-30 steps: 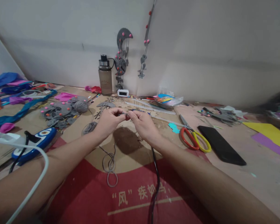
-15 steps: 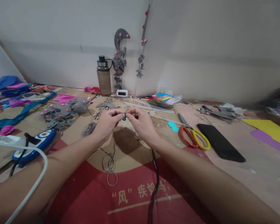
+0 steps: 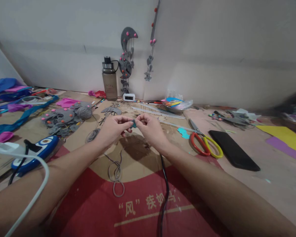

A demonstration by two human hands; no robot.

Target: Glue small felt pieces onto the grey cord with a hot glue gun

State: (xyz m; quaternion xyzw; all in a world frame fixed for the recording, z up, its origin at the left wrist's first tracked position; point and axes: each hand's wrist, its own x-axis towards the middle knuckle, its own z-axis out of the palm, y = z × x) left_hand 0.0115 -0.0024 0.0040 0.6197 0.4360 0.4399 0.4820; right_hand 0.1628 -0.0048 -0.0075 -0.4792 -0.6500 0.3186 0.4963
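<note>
Cloth [image 3: 93,210], red and woven with white printed characters, lies nearest, flat on the surface [image 3: 273,171], which is brown and pinkish board. Black cable [image 3: 164,184] runs across it, smooth and thin. Grey cord [image 3: 117,174] beside it, looped and knotted. White cable [image 3: 37,184] arcs at left over a glossy blue-and-white plastic device [image 3: 38,148].

Left hand [image 3: 111,129] and right hand [image 3: 151,129] meet mid-frame above the surface. Fingers [image 3: 124,120] of both are pinched closed on the small teal piece [image 3: 133,124], which sits between the two sets of fingertips; shape too small to tell.

Right of the hands: scissors [image 3: 205,144] with red and yellow loop handles, a flat black phone [image 3: 233,150], a teal foam cutout [image 3: 183,133]. Left: grey yarn ball [image 3: 84,112], fuzzy, touching a pile of grey felt shapes [image 3: 59,120] with pink dots.

Farther back: clear shallow bowl [image 3: 185,106] holding blue, yellow and pink sheet scraps. Translucent brown bottle [image 3: 109,86], metal collar, black cap, upright; contents cannot tell. Small white clock [image 3: 129,97] just beside it. Grey felt crescent [image 3: 127,34] with dangling strands hangs on the pale wall [image 3: 224,49].
</note>
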